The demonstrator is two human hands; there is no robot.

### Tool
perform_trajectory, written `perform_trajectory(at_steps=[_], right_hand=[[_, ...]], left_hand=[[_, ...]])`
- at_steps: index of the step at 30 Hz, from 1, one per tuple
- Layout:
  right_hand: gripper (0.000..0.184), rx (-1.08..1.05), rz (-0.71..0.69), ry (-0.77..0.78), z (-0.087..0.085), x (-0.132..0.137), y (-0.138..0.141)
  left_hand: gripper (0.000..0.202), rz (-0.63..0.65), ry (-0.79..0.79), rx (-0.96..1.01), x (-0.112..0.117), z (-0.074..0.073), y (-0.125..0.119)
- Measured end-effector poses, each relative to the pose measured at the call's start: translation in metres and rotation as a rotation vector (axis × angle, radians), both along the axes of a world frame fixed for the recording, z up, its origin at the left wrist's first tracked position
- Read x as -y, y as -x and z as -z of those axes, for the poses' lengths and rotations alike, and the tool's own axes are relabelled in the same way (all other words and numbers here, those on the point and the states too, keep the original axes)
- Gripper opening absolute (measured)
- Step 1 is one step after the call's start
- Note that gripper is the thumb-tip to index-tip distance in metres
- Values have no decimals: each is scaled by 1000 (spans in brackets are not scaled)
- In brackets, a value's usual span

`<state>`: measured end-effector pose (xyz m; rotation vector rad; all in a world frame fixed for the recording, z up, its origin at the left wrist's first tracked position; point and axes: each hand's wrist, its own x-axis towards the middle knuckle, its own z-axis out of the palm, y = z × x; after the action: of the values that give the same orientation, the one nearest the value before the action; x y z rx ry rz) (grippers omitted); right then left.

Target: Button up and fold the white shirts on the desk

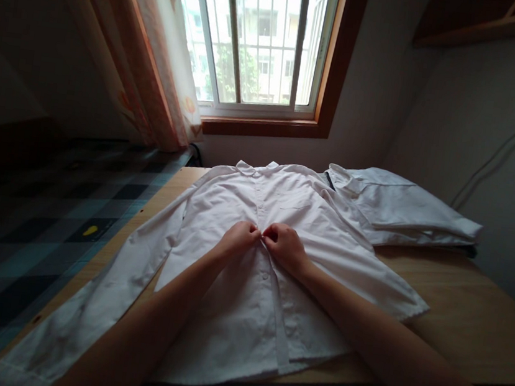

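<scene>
a white shirt (pixel 247 279) is spread flat, front up, over the wooden table (pixel 458 318), its collar toward the far edge and its hem lapping over the near edge. one sleeve is laid along the left edge and trails past the near left corner; the other sleeve is stretched toward the right, ending on bare wood.

both forearms are brought in from the near edge and angled inward, so that the hands meet at the button placket, about midway up the shirt front. the left hand (pixel 237 239) is held knuckles up, wrist slightly raised, with the fingers curled down and pinched together on the placket fabric. the right hand (pixel 285 246) is mirrored beside it, fingers bent and closed on the opposite edge of the placket, thumb tucked toward the left hand. the fingertips of the two hands are almost touching; whether a button is held between them cannot be told.

a second folded white garment (pixel 400 210) is set at the far right corner, just beside the shirt's shoulder. a window (pixel 262 37) with bars is seen beyond the far edge, with a curtain (pixel 152 55) drawn to its left, and a checked floor (pixel 38 222) is seen left of the table.
</scene>
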<state>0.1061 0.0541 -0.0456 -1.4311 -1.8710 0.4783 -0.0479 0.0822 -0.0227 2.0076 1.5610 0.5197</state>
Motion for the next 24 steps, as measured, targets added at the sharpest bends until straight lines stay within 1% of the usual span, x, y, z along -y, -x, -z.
perform_trajectory(at_steps=[5, 10, 17, 19, 24], right_hand=[[7, 29, -46, -7, 0, -2, -2], [7, 108, -43, 37, -2, -3, -3], [11, 257, -33, 40, -4, 2, -2], [12, 281, -33, 33, -4, 3, -1], [10, 323, -41, 21, -6, 8, 1]], left_hand=[[22, -16, 2, -43, -2, 1, -1], [19, -52, -6, -102, 0, 0, -3], [23, -16, -86, -189, 4, 1, -1], [22, 2, -86, -164, 3, 2, 1], [21, 28, -31, -8, 0, 4, 7]])
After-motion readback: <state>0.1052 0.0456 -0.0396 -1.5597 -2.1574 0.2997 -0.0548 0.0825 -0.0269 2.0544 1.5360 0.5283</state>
